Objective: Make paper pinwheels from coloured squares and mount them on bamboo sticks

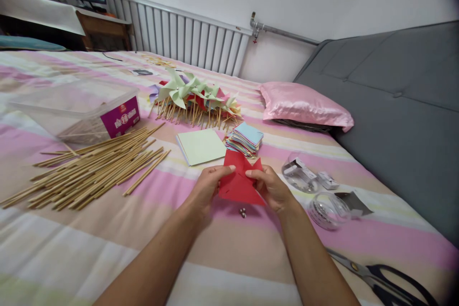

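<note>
A single head-worn view looks forward and down from above the person's own forearms, which enter from the bottom edge and meet near the middle of the frame. The left hand [206, 186] and right hand [271, 187] sit close to the lens, just below centre. The camera faces along the striped bed [222, 258] toward the radiator [186, 38] and white wall far beyond the hands. Left of the hands the view takes in the bamboo sticks [93, 169]; right of them, the grey headboard [394, 105]. The edges bend and darken at the corners, as with a wide lens.
</note>
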`<action>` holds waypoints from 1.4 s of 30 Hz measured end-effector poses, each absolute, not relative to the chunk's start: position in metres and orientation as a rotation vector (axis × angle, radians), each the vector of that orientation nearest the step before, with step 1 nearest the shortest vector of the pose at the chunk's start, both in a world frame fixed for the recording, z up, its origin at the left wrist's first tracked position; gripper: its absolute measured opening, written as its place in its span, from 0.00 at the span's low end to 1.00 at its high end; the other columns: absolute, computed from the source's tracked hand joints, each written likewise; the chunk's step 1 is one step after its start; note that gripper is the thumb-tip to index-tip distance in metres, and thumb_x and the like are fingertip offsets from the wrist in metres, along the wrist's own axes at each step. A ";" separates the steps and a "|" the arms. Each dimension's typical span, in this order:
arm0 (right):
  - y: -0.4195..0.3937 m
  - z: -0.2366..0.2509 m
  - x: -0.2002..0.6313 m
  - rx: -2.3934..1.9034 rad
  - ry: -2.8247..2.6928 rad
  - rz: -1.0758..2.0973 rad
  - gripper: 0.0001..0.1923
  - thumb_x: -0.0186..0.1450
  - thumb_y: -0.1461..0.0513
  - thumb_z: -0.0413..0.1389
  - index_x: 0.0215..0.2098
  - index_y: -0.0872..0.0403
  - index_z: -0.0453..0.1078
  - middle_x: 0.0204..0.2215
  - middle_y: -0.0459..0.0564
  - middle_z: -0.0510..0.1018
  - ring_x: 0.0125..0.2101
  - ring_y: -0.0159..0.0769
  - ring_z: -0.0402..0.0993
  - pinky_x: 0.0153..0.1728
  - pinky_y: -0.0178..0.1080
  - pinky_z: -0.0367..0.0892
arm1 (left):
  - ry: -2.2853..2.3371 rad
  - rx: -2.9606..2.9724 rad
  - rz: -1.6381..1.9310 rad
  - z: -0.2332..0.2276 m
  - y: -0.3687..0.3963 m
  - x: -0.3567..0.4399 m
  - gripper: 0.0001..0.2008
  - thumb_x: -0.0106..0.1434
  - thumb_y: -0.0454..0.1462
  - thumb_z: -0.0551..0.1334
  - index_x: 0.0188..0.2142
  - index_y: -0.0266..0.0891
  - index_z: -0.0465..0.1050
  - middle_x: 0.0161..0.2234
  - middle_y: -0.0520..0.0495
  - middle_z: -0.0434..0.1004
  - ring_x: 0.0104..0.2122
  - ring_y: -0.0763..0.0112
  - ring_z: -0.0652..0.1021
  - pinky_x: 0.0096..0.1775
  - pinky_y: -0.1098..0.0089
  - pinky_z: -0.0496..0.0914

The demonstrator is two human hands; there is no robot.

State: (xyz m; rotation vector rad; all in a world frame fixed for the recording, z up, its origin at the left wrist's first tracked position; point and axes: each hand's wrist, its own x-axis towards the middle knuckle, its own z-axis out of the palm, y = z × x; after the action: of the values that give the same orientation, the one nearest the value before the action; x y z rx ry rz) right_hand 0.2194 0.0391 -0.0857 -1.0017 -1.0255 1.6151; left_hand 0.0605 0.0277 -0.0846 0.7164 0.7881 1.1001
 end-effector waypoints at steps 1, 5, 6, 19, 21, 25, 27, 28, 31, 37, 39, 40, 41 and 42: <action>0.039 -0.086 0.219 -1.007 -1.058 1.627 0.08 0.49 0.61 0.63 0.23 0.56 0.69 0.19 0.43 0.72 0.20 0.29 0.65 0.24 0.33 0.62 | 0.787 0.725 1.075 -0.085 0.027 0.061 0.11 0.50 0.41 0.67 0.26 0.33 0.75 0.22 0.47 0.75 0.22 0.71 0.73 0.28 0.72 0.66; 0.038 -0.087 0.219 -1.050 -1.138 1.604 0.08 0.49 0.61 0.63 0.24 0.57 0.70 0.19 0.43 0.71 0.20 0.29 0.64 0.24 0.33 0.60 | 0.772 0.813 1.019 -0.085 0.026 0.061 0.10 0.49 0.39 0.67 0.29 0.32 0.76 0.24 0.45 0.77 0.25 0.70 0.75 0.30 0.72 0.66; 0.039 -0.087 0.220 -1.056 -1.160 1.585 0.08 0.49 0.62 0.63 0.23 0.57 0.69 0.18 0.43 0.70 0.19 0.28 0.63 0.23 0.32 0.59 | 0.779 0.839 1.019 -0.085 0.026 0.061 0.11 0.49 0.38 0.67 0.30 0.32 0.76 0.25 0.44 0.78 0.25 0.69 0.76 0.30 0.71 0.66; 0.039 -0.088 0.225 -1.104 -1.293 1.564 0.10 0.49 0.60 0.64 0.21 0.57 0.69 0.19 0.44 0.73 0.19 0.29 0.66 0.21 0.31 0.58 | 0.930 1.034 1.009 -0.086 0.028 0.061 0.11 0.44 0.37 0.69 0.28 0.31 0.77 0.27 0.45 0.79 0.27 0.68 0.75 0.32 0.70 0.65; 0.037 -0.085 0.222 -1.110 -1.269 1.546 0.11 0.49 0.59 0.65 0.23 0.57 0.70 0.21 0.45 0.74 0.20 0.30 0.68 0.22 0.32 0.60 | 0.913 0.979 1.027 -0.086 0.027 0.061 0.12 0.44 0.36 0.69 0.29 0.31 0.77 0.28 0.44 0.79 0.28 0.68 0.75 0.33 0.70 0.66; 0.037 -0.078 0.217 -1.011 -1.226 1.424 0.15 0.49 0.56 0.65 0.31 0.55 0.73 0.27 0.47 0.77 0.26 0.32 0.71 0.28 0.33 0.64 | 0.912 0.820 1.149 -0.086 0.028 0.062 0.12 0.43 0.34 0.69 0.31 0.33 0.78 0.28 0.44 0.80 0.28 0.68 0.76 0.33 0.71 0.67; 0.039 -0.077 0.217 -0.981 -1.177 1.296 0.17 0.50 0.56 0.64 0.36 0.54 0.73 0.30 0.48 0.77 0.28 0.32 0.70 0.30 0.34 0.65 | 0.925 0.747 1.215 -0.088 0.030 0.062 0.13 0.44 0.34 0.69 0.32 0.34 0.78 0.30 0.44 0.81 0.29 0.68 0.77 0.34 0.70 0.68; 0.041 -0.078 0.217 -0.982 -1.147 1.227 0.18 0.50 0.56 0.63 0.37 0.54 0.72 0.31 0.48 0.77 0.28 0.32 0.70 0.31 0.33 0.64 | 0.941 0.719 1.245 -0.089 0.032 0.061 0.13 0.44 0.34 0.69 0.33 0.34 0.77 0.31 0.44 0.81 0.30 0.67 0.77 0.34 0.70 0.69; 0.044 -0.080 0.219 -0.997 -1.061 1.042 0.15 0.52 0.57 0.62 0.36 0.54 0.71 0.29 0.47 0.76 0.27 0.31 0.68 0.29 0.33 0.63 | 1.018 0.638 1.319 -0.092 0.036 0.058 0.14 0.44 0.35 0.69 0.33 0.34 0.76 0.31 0.44 0.80 0.30 0.68 0.77 0.33 0.71 0.69; 0.041 -0.081 0.219 -0.980 -1.158 0.967 0.05 0.55 0.62 0.58 0.31 0.54 0.71 0.15 0.40 0.71 0.15 0.25 0.60 0.19 0.31 0.57 | 1.013 0.473 1.437 -0.093 0.043 0.052 0.13 0.44 0.34 0.69 0.32 0.35 0.75 0.29 0.48 0.79 0.27 0.73 0.76 0.31 0.74 0.68; 0.037 -0.080 0.217 -0.977 -1.343 1.076 0.08 0.55 0.63 0.58 0.34 0.53 0.72 0.17 0.42 0.74 0.16 0.27 0.65 0.20 0.31 0.61 | 1.011 0.442 1.450 -0.093 0.044 0.052 0.14 0.43 0.34 0.69 0.32 0.35 0.74 0.29 0.50 0.79 0.27 0.74 0.76 0.30 0.74 0.68; 0.036 -0.080 0.215 -0.978 -1.431 1.136 0.09 0.55 0.63 0.58 0.36 0.53 0.72 0.19 0.44 0.76 0.17 0.28 0.68 0.21 0.32 0.64 | 1.007 0.432 1.454 -0.092 0.044 0.052 0.14 0.43 0.34 0.69 0.32 0.35 0.74 0.28 0.50 0.79 0.26 0.74 0.76 0.30 0.74 0.68; 0.035 -0.081 0.213 -0.981 -1.504 1.187 0.11 0.55 0.63 0.58 0.37 0.53 0.73 0.21 0.45 0.78 0.19 0.30 0.71 0.23 0.34 0.66 | 0.999 0.425 1.457 -0.092 0.044 0.052 0.14 0.42 0.34 0.70 0.32 0.34 0.74 0.28 0.50 0.79 0.26 0.74 0.76 0.30 0.74 0.68; 0.034 -0.082 0.212 -0.983 -1.559 1.225 0.12 0.55 0.64 0.59 0.38 0.53 0.73 0.23 0.46 0.79 0.21 0.31 0.73 0.25 0.35 0.68 | 0.992 0.420 1.456 -0.092 0.044 0.052 0.14 0.42 0.34 0.70 0.32 0.34 0.74 0.27 0.50 0.78 0.26 0.74 0.75 0.30 0.74 0.68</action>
State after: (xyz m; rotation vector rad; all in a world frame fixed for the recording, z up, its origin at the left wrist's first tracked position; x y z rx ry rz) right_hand 0.2116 0.0341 -0.0816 -0.9829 -1.5592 1.2245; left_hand 0.0519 0.0437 -0.0918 0.4201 0.9921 1.4557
